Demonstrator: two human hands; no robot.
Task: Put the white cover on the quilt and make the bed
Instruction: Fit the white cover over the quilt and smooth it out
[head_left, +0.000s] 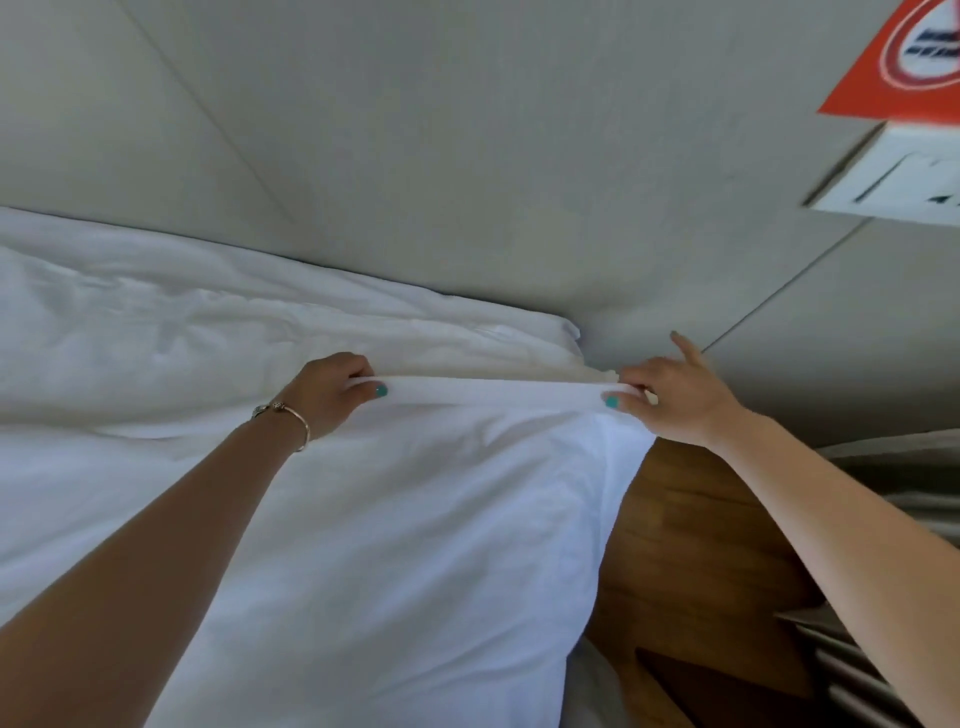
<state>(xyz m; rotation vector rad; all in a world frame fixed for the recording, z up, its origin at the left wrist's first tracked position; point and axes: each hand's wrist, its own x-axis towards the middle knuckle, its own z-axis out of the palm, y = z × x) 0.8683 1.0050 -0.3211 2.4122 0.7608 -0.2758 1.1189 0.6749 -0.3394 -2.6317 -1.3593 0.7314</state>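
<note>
Both hands grip the top edge of the white cover (415, 493): the left hand (332, 395) curls fingers over the hem, the right hand (670, 397) pinches it with the forefinger sticking out. The cover is stretched taut between them over the bed. Risk: that lighter right pinch could slip and the corner sag. Pale wall panels (467, 156) behind, wooden floor (685, 545) alongside, an orange sign (904, 57) at upper right.

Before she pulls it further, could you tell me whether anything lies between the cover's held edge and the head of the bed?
Nothing visible does. Both the left hand and right hand grip the white cover by its edge, and only rumpled white bedding lies between it and the wall.
</note>
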